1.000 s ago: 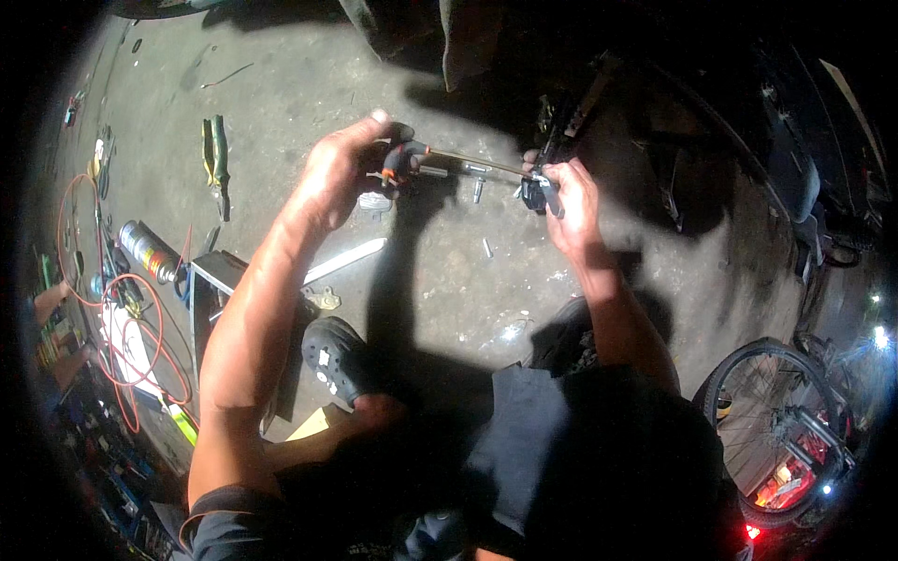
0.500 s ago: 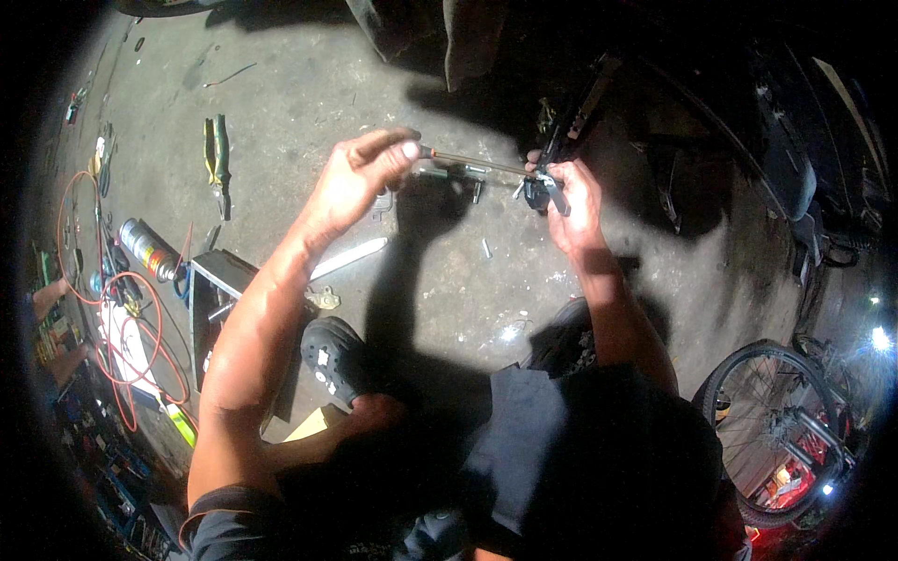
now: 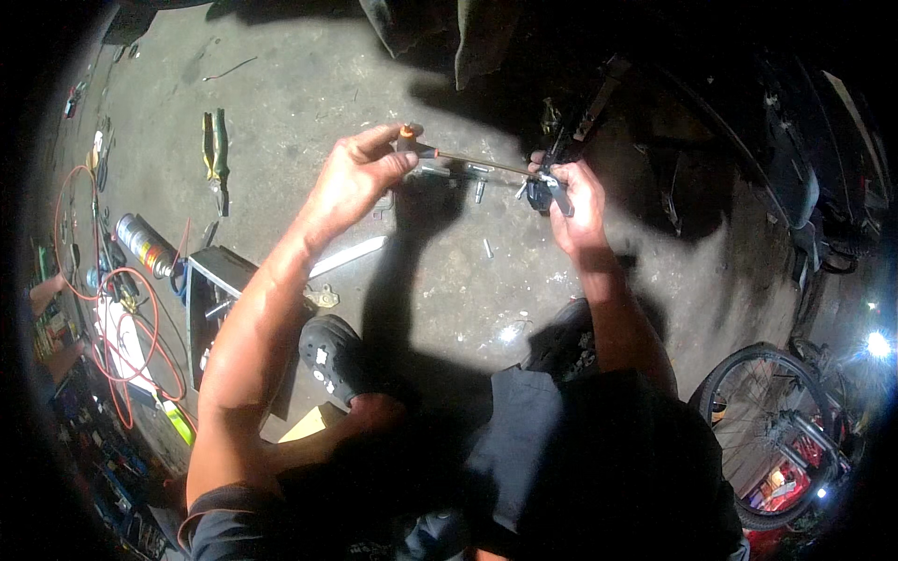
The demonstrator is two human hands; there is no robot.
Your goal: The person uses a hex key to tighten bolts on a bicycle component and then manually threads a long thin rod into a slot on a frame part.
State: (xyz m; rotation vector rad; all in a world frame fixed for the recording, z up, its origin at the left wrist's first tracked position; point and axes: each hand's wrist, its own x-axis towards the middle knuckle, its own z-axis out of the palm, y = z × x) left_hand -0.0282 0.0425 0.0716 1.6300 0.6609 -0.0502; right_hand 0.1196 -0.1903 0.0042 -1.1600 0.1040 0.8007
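Note:
My left hand [image 3: 351, 178] pinches the black-and-orange handle of a T-handle driver [image 3: 477, 162] between thumb and fingers. Its long thin shaft runs to the right, and the tip meets a small dark mechanical part [image 3: 539, 194] with silvery bits. Closed around that part is my right hand [image 3: 582, 208], thumb side up; a dark flat lever-like piece sticks out under the fingers. What kind of part it is cannot be made out. On the concrete beneath the driver lie small metal pieces, among them a bolt-like pin [image 3: 480, 190] and a short pin [image 3: 487, 248].
Yellow-green pliers [image 3: 216, 159] lie far left. A spray can [image 3: 143, 245], a red hose [image 3: 126, 346] and a metal box [image 3: 195, 318] are at the left. A long pale strip [image 3: 348, 257] rests near my left forearm. A bicycle wheel [image 3: 703, 393] stands at the right.
The driver's crossbar has turned in my left hand; its orange-tipped end now shows above the fingers. My right hand and the dark part stay nearly in place.

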